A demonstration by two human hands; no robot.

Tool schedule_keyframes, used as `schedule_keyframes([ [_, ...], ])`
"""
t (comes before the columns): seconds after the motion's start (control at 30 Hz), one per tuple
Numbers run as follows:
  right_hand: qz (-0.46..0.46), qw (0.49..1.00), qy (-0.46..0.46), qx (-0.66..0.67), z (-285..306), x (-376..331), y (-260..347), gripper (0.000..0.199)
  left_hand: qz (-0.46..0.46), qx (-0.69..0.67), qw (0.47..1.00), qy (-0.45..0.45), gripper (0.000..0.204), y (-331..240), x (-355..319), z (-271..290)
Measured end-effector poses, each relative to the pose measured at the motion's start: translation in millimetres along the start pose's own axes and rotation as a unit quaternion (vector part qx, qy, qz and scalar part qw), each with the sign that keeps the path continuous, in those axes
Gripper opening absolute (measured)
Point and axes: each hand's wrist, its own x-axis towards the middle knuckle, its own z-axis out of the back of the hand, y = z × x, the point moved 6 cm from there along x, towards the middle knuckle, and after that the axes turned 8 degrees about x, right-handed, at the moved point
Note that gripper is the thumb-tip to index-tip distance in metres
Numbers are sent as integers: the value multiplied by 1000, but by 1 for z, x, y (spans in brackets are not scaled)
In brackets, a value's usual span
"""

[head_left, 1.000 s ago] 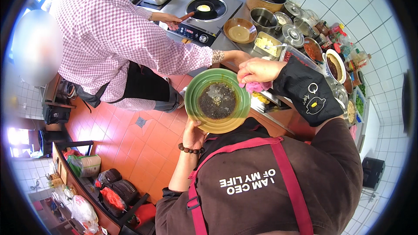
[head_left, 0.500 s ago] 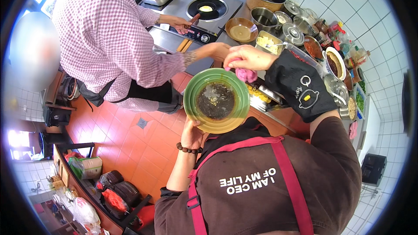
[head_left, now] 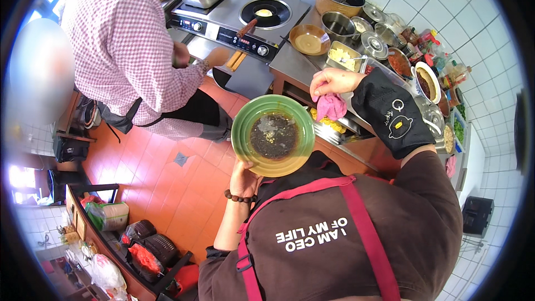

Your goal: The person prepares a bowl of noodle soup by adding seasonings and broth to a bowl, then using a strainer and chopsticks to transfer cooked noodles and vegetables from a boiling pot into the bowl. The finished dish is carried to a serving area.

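Note:
My left hand (head_left: 243, 177), a beaded bracelet at its wrist, holds a wide green bowl (head_left: 304, 116) by its near rim. Dark liquid with pale chopped bits and whitish patches (head_left: 273, 136) lies in the bottom. Off the bowl's right rim, my right hand (head_left: 338, 81) pinches a crumpled pink cloth (head_left: 332, 107), which hangs from the fingers, apart from the bowl. A black sleeve cover (head_left: 384, 111) wraps my right forearm. Below the cloth shows an open drawer (head_left: 334, 128) with yellow pieces in it.
A co-worker in a checked shirt (head_left: 122, 44) stands at the left. A frying pan (head_left: 265, 13) with an egg sits on the cooktop, its handle pointing forward. The counter holds a brown bowl (head_left: 309, 40), a metal pot (head_left: 339, 25), lidded tubs and bottles. Orange tiles cover the floor.
My right hand has drawn the cloth rightward, away from the bowl's rim. The bowl has shifted slightly left and nearer. The co-worker's arms have pulled back from my hand and the pan handle.

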Motion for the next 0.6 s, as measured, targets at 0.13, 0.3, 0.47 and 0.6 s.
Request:
schedule_keyframes([
  [0.13,-53,984,-122,120,21,-3,-36,12,-31,-1,999,-36,52,-4,-6,2],
  [0.3,26,967,-249,39,47,10,-47,11,-65,-39,994,-80,44,-12,-13,4],
  [0.47,70,942,-307,-119,60,29,-67,11,-112,-52,983,-135,43,-21,-11,11],
  [0.6,81,924,-258,-270,37,40,-84,17,-143,-67,979,-129,47,-35,-2,7],
])
